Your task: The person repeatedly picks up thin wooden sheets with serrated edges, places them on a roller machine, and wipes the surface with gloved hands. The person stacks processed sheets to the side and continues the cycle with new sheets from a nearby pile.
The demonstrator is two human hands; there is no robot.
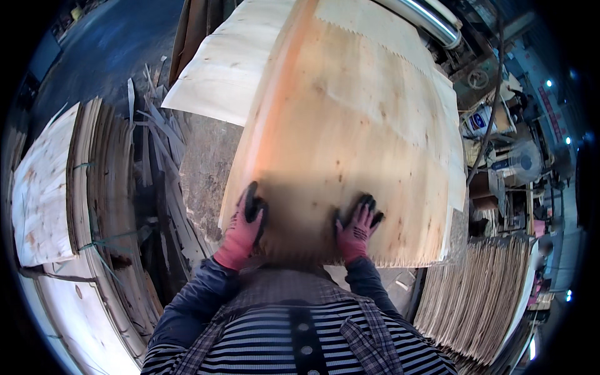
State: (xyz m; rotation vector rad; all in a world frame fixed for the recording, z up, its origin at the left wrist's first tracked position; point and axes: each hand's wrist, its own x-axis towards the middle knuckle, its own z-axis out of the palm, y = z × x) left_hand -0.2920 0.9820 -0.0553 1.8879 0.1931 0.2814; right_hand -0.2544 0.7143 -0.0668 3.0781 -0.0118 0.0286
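A wide sheet of pale wood veneer (350, 137) lies in front of me, with brown knots and a jagged near edge. More sheets show beneath it along its sides. My left hand (245, 225), in a pink glove with black fingers, rests near the sheet's near left corner. Its fingers are partly bent and apart, with nothing visible in them. Farther right, my right hand (357, 229) wears a matching glove and lies on the veneer near its front edge, fingers spread. An orange stripe of light (275, 125) runs along the sheet's left side.
Tied stacks of veneer (106, 162) stand on my left, beside loose wood strips (165, 140). A paler sheet (228, 62) sticks out at the far left. Another veneer stack (475, 297) is at the right. At the far right lies a metal roller (431, 22).
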